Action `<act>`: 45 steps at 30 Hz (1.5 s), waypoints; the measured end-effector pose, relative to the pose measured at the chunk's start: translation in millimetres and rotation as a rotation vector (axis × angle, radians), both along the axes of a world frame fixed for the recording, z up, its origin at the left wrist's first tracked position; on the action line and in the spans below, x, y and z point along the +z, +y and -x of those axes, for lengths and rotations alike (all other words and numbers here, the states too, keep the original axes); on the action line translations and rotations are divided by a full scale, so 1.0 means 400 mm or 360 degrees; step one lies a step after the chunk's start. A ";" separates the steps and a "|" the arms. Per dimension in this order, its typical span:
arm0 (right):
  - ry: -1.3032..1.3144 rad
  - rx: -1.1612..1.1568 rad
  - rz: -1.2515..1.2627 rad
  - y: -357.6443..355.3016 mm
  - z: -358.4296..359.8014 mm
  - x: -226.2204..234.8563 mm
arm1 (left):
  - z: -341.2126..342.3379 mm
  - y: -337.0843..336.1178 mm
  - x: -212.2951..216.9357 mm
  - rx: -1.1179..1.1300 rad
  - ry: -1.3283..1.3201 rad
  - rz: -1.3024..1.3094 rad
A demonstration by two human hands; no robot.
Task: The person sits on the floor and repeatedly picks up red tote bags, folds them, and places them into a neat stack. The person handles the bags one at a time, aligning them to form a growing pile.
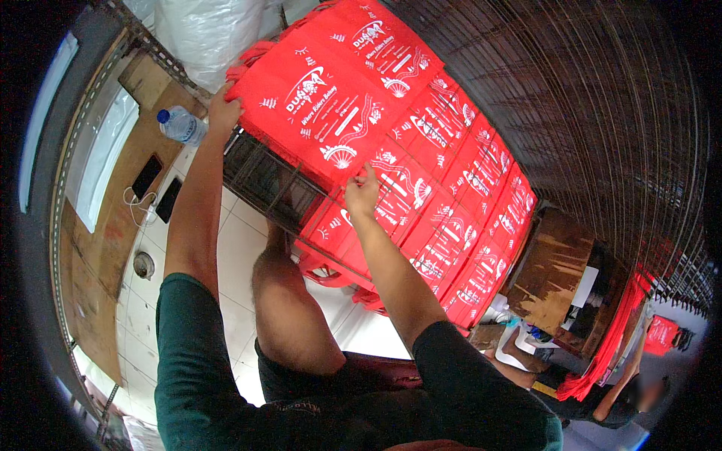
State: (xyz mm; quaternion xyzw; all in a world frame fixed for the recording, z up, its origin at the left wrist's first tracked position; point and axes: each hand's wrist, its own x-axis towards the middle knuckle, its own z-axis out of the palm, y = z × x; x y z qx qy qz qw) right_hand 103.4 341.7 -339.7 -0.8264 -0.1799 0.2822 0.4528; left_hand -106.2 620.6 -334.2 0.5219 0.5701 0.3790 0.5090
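A red printed cloth bag (289, 101) with white graphics lies across the left part of a rack covered in similar bags. My left hand (224, 111) is closed on its far left edge, where red fabric bunches up. At its near right corner is my right hand (362, 194), fingers bent in a pinch at the fabric edge; the fingertips are small and partly unclear. Beneath and to the right, more red bags (451, 218) lie in overlapping rows, and loops of red fabric (323, 274) hang below the near edge.
A dark metal rack (259, 173) shows under the bags. At left, a water bottle (180, 125), a phone (147, 177) and a white cable (135, 199) lie near a wooden board. Wire mesh (602, 98) rises at right. Another person (602, 406) is at lower right, beside hanging red fabric (609, 349).
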 end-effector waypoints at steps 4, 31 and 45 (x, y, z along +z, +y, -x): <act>0.0007 0.0033 0.0100 0.006 -0.001 0.013 | -0.001 -0.005 0.000 0.0043 -0.0029 0.0031; 0.0016 0.0215 -0.0269 -0.527 -0.040 0.253 | 0.139 -0.668 0.295 0.0324 0.0107 -0.0313; -0.0306 -0.0031 -0.0163 -1.134 -0.085 0.476 | 0.150 -1.004 0.681 -0.0024 -0.0340 -0.0481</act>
